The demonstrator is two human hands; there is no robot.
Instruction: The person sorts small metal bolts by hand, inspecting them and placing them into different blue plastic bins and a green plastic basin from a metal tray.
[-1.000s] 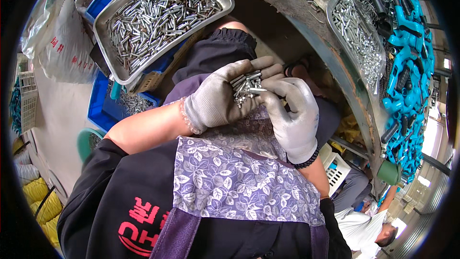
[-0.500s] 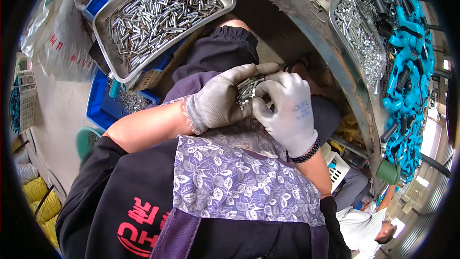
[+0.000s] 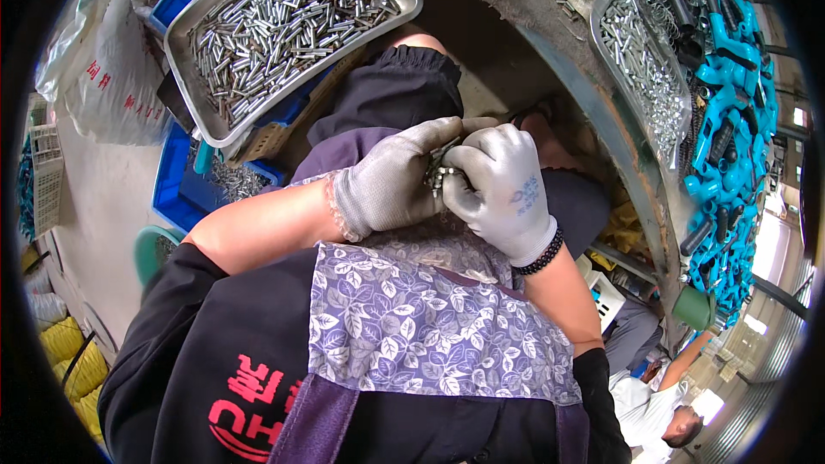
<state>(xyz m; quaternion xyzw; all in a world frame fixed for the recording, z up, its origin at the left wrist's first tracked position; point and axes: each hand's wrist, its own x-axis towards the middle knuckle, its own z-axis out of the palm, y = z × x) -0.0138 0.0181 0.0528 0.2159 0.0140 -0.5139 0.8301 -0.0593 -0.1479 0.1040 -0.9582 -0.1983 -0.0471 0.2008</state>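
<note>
My left hand point(image 3: 387, 174), in a grey-stained knit glove, is cupped around a bunch of small metal pins point(image 3: 436, 179). The pins' bright ends show between my two hands. Over the same bunch, my right hand point(image 3: 501, 189), in a whiter glove, is closed with thumb and fingertips at the pin ends. Its fingers cover most of the bunch, so whether it pinches a single pin is hidden. Both hands are above my lap, over the purple leaf-patterned apron point(image 3: 438, 326). A metal tray point(image 3: 411, 2) heaped with similar pins lies beyond my left hand.
Below the tray are a blue bin point(image 3: 172, 193) with metal bits and a green tub point(image 3: 148, 251). White sacks point(image 3: 116, 77) stand at the left. On the right, a bench edge point(image 3: 593, 94) carries another parts tray point(image 3: 595, 21) and teal tools point(image 3: 730, 137). A person point(image 3: 649, 408) sits lower right.
My right hand has moved slightly left and closed in over the pins, covering more of them. My left hand has stayed nearly still.
</note>
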